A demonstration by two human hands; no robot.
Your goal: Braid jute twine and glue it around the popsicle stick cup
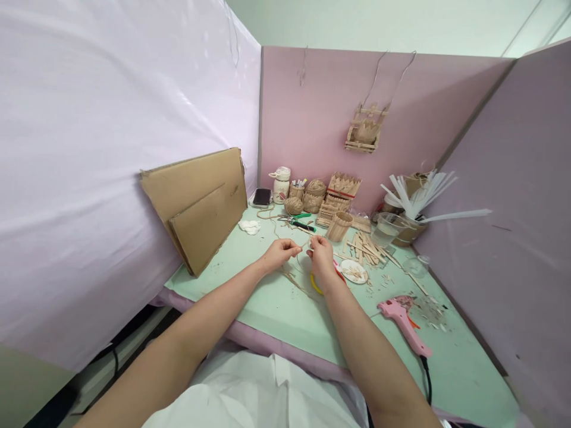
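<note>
Over the middle of the table my left hand [281,254] and my right hand [321,257] are close together, both closed in a pinch. A thin strand of twine [306,243] runs between their fingertips. More loose twine ends [292,279] lie on the table below them. Under my right wrist are scissors with a yellow handle [314,284], partly hidden by the arm. A ball of twine [293,205] sits beyond the hands, near green-handled pliers [304,226]. Just past my right hand stands a small cup made of wooden sticks [339,226].
A pink glue gun [405,326] lies at the right with its cord. Wooden sticks [366,248] and a white dish [354,271] are nearer. Cardboard sheets [200,208] lean at the left. A bottle [281,185] stands at the back; a stick-built piece [366,129] hangs on the partition.
</note>
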